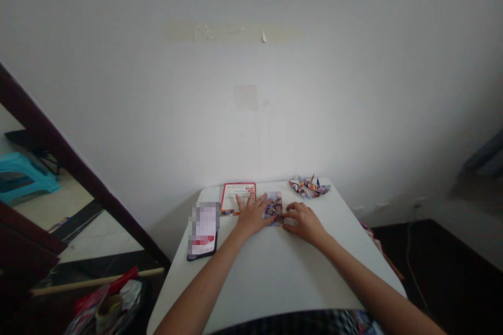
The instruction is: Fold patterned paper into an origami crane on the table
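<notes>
A small sheet of colourful printed paper [277, 204] lies on the white table. My left hand [252, 214] rests flat with its fingers spread, their tips over the paper's left part. Curled at the paper's right edge is my right hand [305, 221], thumb and fingertips closed on that edge. Just behind my left hand, partly covered by its fingers, sits a red-bordered white printed sheet [236, 193]. Folded paper figures [310, 187] with pointed tips, in similar printed colours, stand at the back right.
A phone [203, 231] with a blurred screen lies at the left edge of the white table [283, 277], which stands against a wall [334, 89]. On the floor at left are a filled rubbish bin [113, 309] and a wooden stick [151, 272]. A mirror shows a blue stool [29, 178].
</notes>
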Demonstrator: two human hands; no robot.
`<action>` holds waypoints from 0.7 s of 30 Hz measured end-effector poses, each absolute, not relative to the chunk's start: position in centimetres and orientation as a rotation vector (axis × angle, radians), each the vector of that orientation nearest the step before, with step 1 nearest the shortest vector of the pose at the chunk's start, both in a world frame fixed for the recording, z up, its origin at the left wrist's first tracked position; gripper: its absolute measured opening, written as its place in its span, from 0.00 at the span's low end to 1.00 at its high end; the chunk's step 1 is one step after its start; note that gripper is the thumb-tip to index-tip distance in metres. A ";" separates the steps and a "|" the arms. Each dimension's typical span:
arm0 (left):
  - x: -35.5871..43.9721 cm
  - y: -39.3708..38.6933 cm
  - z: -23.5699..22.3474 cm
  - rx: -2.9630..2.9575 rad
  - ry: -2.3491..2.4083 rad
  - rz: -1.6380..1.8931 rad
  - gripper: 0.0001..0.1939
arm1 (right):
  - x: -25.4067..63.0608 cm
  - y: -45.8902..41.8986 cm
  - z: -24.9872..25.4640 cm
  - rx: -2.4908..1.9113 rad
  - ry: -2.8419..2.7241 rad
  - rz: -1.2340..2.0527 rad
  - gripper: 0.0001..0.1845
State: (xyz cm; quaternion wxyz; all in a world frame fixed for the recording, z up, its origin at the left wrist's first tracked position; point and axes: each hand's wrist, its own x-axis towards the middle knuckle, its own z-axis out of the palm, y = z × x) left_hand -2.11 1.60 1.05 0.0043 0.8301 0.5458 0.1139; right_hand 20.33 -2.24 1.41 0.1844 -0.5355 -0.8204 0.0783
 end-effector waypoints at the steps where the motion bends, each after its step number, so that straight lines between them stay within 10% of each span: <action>1: -2.1 1.6 1.1 2.596 1.709 0.364 0.32 | 20.3 -2.3 1.4 -1.506 -2.311 0.224 0.16; 21: -2.5 -1.0 0.5 2.572 1.707 0.360 0.32 | 19.6 -3.2 0.5 -1.488 -2.238 0.181 0.08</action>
